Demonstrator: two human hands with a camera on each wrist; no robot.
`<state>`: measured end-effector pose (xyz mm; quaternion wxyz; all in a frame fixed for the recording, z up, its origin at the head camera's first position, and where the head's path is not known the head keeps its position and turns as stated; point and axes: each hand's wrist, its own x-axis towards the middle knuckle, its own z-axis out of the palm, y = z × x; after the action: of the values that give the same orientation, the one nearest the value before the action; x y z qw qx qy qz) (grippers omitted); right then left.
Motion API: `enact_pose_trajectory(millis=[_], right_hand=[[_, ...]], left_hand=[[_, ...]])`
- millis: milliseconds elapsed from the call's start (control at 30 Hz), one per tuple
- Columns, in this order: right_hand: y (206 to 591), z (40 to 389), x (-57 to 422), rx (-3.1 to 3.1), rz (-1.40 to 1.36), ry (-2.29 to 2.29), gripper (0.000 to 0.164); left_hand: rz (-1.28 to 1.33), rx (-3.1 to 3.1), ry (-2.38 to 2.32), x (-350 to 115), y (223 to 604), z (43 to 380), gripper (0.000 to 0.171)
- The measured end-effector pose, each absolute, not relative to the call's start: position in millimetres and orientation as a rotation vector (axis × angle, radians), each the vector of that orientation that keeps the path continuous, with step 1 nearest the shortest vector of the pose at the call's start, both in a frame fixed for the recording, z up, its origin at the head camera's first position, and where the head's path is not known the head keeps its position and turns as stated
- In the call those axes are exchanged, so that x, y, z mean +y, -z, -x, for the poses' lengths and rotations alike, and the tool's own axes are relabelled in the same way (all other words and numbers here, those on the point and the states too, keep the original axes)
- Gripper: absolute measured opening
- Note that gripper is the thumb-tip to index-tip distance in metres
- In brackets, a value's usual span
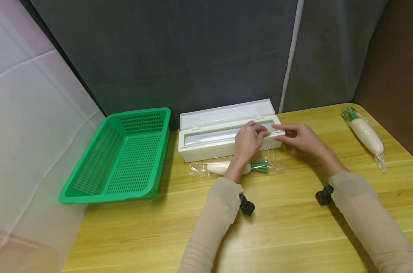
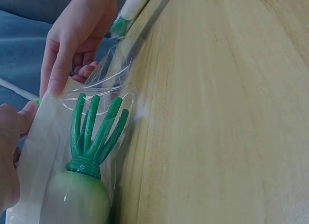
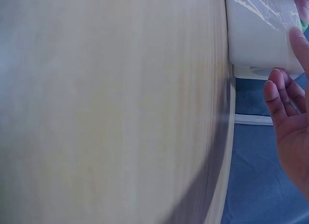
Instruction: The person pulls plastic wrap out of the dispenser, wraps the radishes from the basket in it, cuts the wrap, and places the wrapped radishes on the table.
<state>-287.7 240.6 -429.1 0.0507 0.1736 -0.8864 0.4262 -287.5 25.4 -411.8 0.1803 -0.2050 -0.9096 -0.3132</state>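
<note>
A white cling film dispenser box (image 1: 206,152) lies on the table with its lid (image 1: 227,113) tipped back and a roll inside. My left hand (image 1: 248,139) reaches over the front edge, its thumb and fingers pinching a small green slider (image 1: 269,132) near the right end. My right hand (image 1: 300,138) grips that right end between thumb and fingers. Clear cling film (image 2: 104,81) hangs from the box over a white radish (image 1: 218,167) with green stalks (image 2: 96,132), which lies along the box's front. My left forearm partly hides this radish in the head view.
A green plastic basket (image 1: 155,178) stands on the left. At the far right lies another white radish (image 1: 366,134), wrapped in clear film. A dark grey cloth wall (image 1: 199,53) rises close behind the box, and the wooden table (image 1: 278,235) extends in front.
</note>
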Motion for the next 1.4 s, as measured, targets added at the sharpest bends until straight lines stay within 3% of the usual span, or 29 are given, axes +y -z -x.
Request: enact_pose_trajectory(millis=[333,600,1033,1400], right_hand=[[430,288,241,-2.714,-0.511,-1.293,0.046],[429,286,241,-2.713,-0.499,-1.271,0.045],[428,288,242,-2.724,-0.503,-1.276,0.045],[428,287,241,-2.744,-0.493,-1.261,0.046]], left_hand=[[0.656,-2.51,1.045,18,414,291,0.01],[0.562,-2.531,0.827,19,413,285,0.014],[0.61,-2.502,1.035,9,414,288,0.011],[0.571,-2.495,0.859,5,416,284,0.013]])
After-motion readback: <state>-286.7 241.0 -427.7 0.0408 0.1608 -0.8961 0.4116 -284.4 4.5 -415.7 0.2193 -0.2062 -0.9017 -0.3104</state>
